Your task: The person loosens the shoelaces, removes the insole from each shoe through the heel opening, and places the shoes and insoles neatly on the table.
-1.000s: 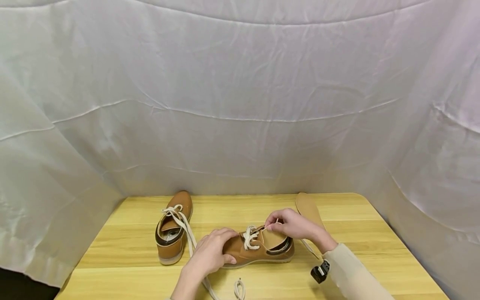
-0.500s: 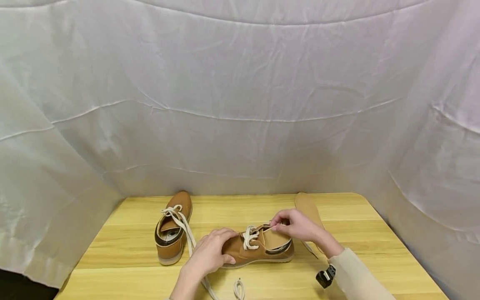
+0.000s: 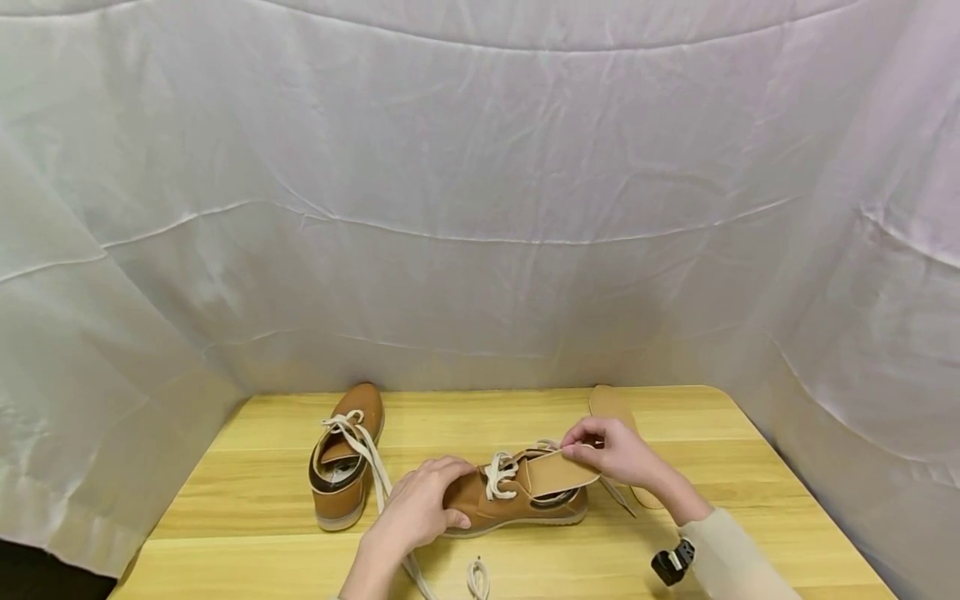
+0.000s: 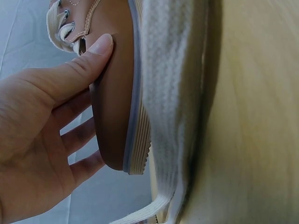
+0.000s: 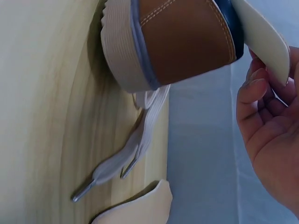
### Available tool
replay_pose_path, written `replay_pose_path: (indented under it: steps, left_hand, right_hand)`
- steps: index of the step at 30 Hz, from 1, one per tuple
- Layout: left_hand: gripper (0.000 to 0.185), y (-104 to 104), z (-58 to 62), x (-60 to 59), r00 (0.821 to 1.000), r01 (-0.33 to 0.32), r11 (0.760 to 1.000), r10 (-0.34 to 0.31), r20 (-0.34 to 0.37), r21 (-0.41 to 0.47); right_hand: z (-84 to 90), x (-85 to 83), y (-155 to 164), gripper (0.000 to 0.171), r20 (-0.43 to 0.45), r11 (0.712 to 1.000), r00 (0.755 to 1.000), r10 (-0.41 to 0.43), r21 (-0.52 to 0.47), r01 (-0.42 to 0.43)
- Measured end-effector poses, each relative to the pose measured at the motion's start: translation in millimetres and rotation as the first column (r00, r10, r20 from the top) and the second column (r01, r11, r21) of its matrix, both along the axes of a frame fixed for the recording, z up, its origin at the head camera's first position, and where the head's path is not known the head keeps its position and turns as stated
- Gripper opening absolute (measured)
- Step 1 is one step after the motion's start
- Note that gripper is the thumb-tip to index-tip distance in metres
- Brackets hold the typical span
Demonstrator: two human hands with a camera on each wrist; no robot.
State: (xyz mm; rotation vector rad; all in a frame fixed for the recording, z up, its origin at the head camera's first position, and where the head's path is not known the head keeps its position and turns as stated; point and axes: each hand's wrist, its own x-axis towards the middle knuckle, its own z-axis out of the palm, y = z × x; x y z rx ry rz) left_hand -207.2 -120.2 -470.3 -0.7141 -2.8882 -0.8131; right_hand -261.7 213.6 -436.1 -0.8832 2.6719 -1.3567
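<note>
A brown lace-up shoe (image 3: 517, 512) lies sideways before me, its toe to the left. My left hand (image 3: 416, 508) grips the toe, thumb on the near side and fingers round the far side, as the left wrist view (image 4: 70, 93) shows. At the shoe's opening, my right hand (image 3: 615, 454) pinches the edge of a tan insole (image 3: 555, 477). The insole's heel end sticks up out of the shoe and past its back; its front part is hidden inside. In the right wrist view the insole (image 5: 266, 42) shows its pale underside above the heel.
A second brown shoe (image 3: 362, 404) stands at the left, toe away from me, its long cream laces (image 3: 378, 471) trailing towards my left arm. Another tan insole (image 3: 611, 404) lies behind my right hand. A lace loop (image 3: 478, 577) rests near the front of the wooden table (image 3: 247, 500).
My right hand has moved right, drawing the insole partway out of the shoe so its heel end now rises past the shoe's back. My left hand has stayed on the toe.
</note>
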Motion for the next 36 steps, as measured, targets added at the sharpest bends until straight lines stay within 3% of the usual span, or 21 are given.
replay_pose_path:
  steps: [17, 21, 25, 30, 36]
  left_hand:
    - [0.066, 0, -1.4, 0.1, 1.0, 0.007, 1.0, -0.007, -0.004, 0.002]
    - [0.066, -1, -1.4, 0.1, 1.0, 0.011, 1.0, -0.011, -0.002, -0.005]
    - [0.067, -2, -2.5, 0.0, 1.0, 0.022, 1.0, -0.022, 0.008, -0.012]
    - [0.067, -4, -4.1, -1.3, 0.999, 0.039, 0.999, -0.039, 0.005, -0.013]
    - [0.065, -7, -5.5, -3.3, 0.998, 0.064, 0.998, -0.064, -0.005, -0.01]
  right_hand:
    - [-5.5, 1.2, 25, 0.006, 0.015, 0.998, 0.998, -0.063, -0.013, 0.064]
    - [-5.0, 2.8, 27, 0.004, -0.018, 0.999, 0.999, -0.05, 0.003, 0.05]
    - [-1.3, 4.0, 24, 0.006, -0.118, 0.999, 0.993, -0.011, 0.037, 0.015]
    - [6.2, 5.0, 17, 0.016, -0.301, 0.993, 0.952, 0.055, 0.114, -0.021]
    - [13.7, 7.2, 3, 0.027, -0.506, 0.964, 0.841, 0.191, 0.259, -0.062]
